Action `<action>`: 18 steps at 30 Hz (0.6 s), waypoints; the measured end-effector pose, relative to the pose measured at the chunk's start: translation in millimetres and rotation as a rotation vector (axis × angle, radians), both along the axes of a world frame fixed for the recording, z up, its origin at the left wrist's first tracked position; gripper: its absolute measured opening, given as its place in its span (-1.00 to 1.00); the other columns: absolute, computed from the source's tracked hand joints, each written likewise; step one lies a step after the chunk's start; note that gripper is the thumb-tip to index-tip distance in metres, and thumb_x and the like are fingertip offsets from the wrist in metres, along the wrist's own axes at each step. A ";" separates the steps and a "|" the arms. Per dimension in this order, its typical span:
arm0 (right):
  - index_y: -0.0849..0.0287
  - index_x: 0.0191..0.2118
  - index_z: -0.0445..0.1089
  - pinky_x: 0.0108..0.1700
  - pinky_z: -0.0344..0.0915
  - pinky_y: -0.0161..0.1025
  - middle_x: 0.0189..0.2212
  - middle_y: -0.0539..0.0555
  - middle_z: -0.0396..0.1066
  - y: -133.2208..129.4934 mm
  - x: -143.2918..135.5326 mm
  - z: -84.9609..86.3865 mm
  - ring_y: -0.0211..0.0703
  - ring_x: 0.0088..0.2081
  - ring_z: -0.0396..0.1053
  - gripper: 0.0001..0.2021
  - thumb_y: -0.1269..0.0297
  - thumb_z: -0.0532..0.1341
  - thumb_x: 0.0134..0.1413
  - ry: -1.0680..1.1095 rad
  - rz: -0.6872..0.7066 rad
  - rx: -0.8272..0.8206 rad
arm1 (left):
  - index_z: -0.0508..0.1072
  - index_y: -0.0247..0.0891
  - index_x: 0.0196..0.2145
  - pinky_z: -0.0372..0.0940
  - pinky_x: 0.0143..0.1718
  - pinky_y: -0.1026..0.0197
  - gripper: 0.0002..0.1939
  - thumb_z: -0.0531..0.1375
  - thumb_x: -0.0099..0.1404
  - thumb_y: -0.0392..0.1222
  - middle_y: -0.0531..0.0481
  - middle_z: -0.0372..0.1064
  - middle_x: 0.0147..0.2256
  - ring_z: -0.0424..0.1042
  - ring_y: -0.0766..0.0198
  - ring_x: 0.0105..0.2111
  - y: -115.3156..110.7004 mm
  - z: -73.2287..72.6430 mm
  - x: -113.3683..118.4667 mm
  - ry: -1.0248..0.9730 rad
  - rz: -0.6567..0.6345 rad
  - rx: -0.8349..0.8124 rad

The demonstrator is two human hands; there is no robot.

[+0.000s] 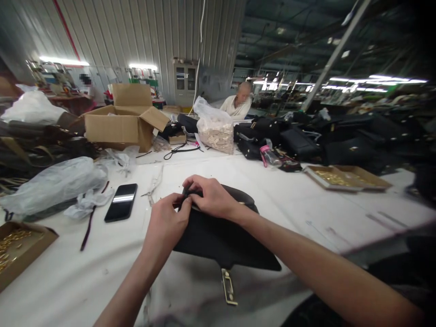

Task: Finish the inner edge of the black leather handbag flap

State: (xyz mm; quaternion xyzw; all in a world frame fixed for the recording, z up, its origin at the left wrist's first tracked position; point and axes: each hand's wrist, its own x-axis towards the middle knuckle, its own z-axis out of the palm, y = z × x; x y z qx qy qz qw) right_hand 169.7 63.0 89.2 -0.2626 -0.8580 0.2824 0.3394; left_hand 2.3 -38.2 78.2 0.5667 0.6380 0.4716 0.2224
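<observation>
A black handbag (225, 240) lies on the white table in front of me, its flap spread toward me. From the flap's near edge hangs a gold metal clasp plate (229, 287). My left hand (170, 218) pinches the bag's upper left corner between thumb and fingers. Close against it, my right hand (213, 196) is closed on the same corner, its fingers curled over the edge. Whatever small part may sit between the fingertips is hidden. Part of the bag's body shows behind my right wrist.
Left of the bag lies a phone (121, 202), near clear plastic bags (57, 181). Small gold parts fill cardboard trays at left (30, 245) and right (347, 178). Behind stand an open carton (116, 129), a bag of beige pieces (216, 131) and piled black bags (299, 141). A person (238, 105) sits beyond.
</observation>
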 end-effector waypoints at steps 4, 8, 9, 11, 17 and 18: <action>0.07 0.10 0.55 0.07 0.42 -0.24 -0.08 -0.01 0.63 -1.6 4.5 1.2 -0.17 -0.04 0.58 -0.64 0.56 0.28 0.27 -0.007 0.067 -0.006 | 0.63 -0.15 -0.36 0.24 -0.23 0.11 -0.74 0.20 0.45 -0.11 0.07 0.54 -0.41 0.47 0.24 -0.37 -5.3 -0.2 5.1 0.113 0.045 0.050; 0.08 0.10 0.55 0.11 0.43 -0.20 -0.08 0.01 0.64 -3.8 8.4 3.0 -0.12 -0.01 0.59 -0.68 0.52 0.29 0.31 -0.038 0.095 0.000 | 0.39 -0.23 -0.55 0.01 -0.36 0.07 -0.60 0.15 0.46 -0.09 0.10 0.19 -0.59 0.14 0.31 -0.53 -0.9 -5.1 4.4 0.201 0.068 0.097; 0.08 0.10 0.54 0.12 0.44 -0.19 -0.07 0.02 0.64 -3.6 9.1 3.5 -0.11 0.00 0.60 -0.68 0.51 0.29 0.32 -0.046 0.101 0.000 | 0.39 -0.23 -0.56 0.00 -0.37 0.08 -0.59 0.16 0.46 -0.08 0.10 0.17 -0.59 0.13 0.31 -0.53 1.9 -5.3 3.1 0.193 0.062 0.092; 0.08 0.12 0.52 0.13 0.44 -0.17 -0.04 0.04 0.64 -2.7 9.9 3.8 -0.08 0.03 0.60 -0.68 0.50 0.27 0.34 -0.061 0.108 0.008 | 0.46 -0.23 -0.55 0.03 -0.37 0.09 -0.59 0.18 0.45 -0.06 0.08 0.20 -0.60 0.19 0.30 -0.52 8.0 -4.1 0.3 0.151 0.047 0.068; 0.06 0.16 0.51 0.23 0.42 -0.08 0.09 0.09 0.60 -1.7 11.5 3.0 0.00 0.12 0.55 -0.66 0.49 0.25 0.37 -0.145 0.094 0.136 | 0.69 -0.21 -0.41 0.16 -0.33 0.13 -0.69 0.24 0.43 -0.08 0.03 0.55 -0.47 0.50 0.22 -0.42 20.0 -4.0 -4.3 0.056 0.065 0.003; 0.06 0.16 0.52 0.25 0.41 -0.07 0.10 0.10 0.60 -2.1 11.7 3.8 0.02 0.13 0.54 -0.67 0.48 0.27 0.36 -0.163 0.093 0.155 | 0.71 -0.19 -0.39 0.17 -0.32 0.14 -0.70 0.25 0.43 -0.07 0.03 0.57 -0.46 0.52 0.22 -0.40 21.2 -6.0 -5.2 0.033 0.065 -0.001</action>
